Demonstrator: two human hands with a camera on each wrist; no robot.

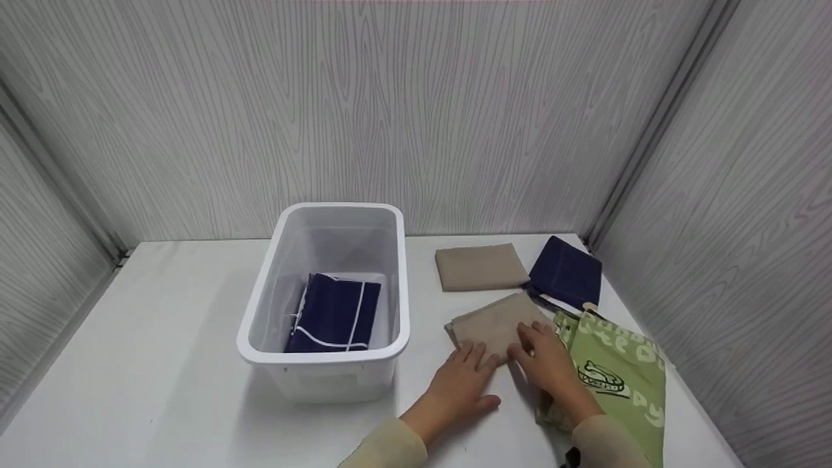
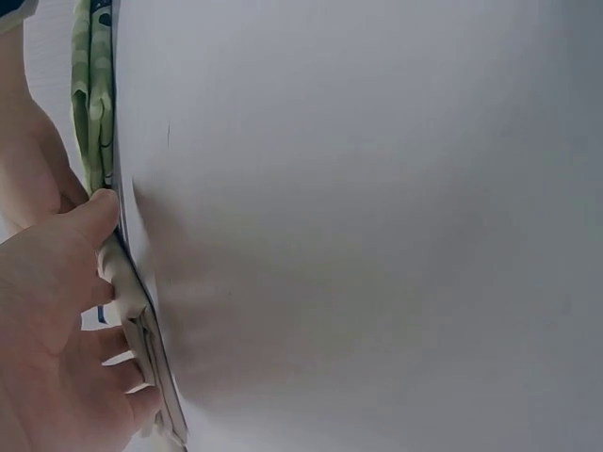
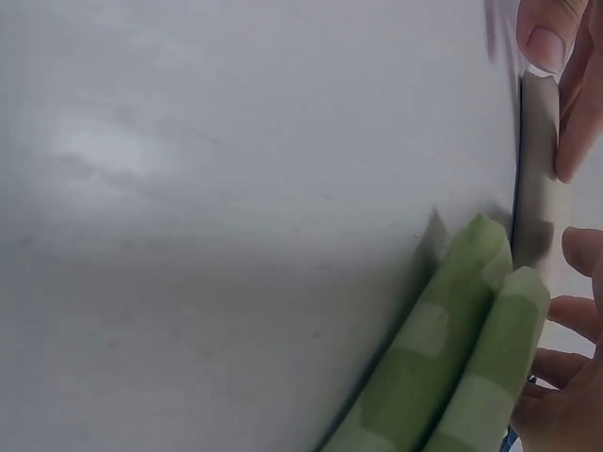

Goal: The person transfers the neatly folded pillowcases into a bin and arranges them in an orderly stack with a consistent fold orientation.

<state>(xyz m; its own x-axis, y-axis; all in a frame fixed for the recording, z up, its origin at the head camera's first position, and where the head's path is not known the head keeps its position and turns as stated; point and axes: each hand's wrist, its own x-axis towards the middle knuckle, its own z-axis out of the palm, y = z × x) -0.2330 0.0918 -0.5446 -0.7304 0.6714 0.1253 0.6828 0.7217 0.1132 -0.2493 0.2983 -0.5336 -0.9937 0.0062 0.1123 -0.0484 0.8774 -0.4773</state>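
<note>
Left hand (image 1: pixel 457 385), right hand (image 1: pixel 546 357): nearer beige cloth (image 1: pixel 493 323) partly beneath both.

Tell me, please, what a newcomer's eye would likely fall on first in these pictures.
Probably the white bin, left of centre in the head view, with a folded navy cloth inside. The green cloth with its printed lettering, at the lower right, might draw the eye next. Between the two, the left hand and right hand touch the nearer folded beige cloth.
</note>
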